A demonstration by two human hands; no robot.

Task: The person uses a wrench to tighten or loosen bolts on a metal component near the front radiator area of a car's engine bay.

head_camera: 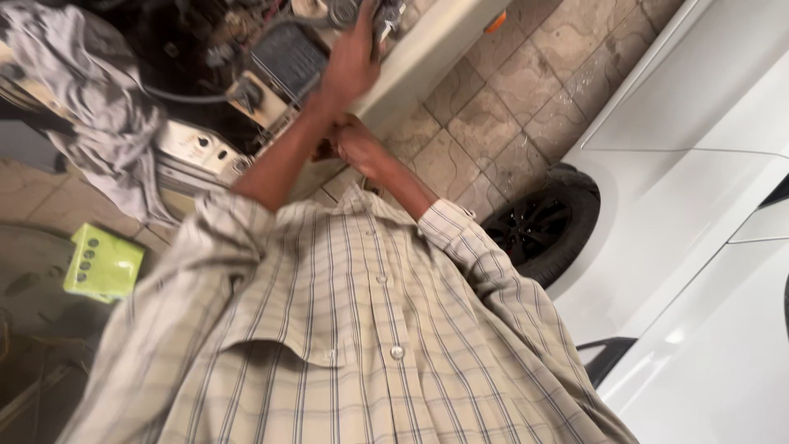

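Hands reaching into an open engine bay

From the head camera, the left hand is clasping a metal part at the top edge, seemingly rigid, heavy, best gripped around its body; the right hand is closing into a fist below, holding nothing visible.

A floor of square grey-brown paving tiles is seen on the right of the view, and a black car wheel is stood directly on it beside white bodywork. At the left edge, a lime-green flat plastic tray with round holes is laid on a worn, dusty floor patch.
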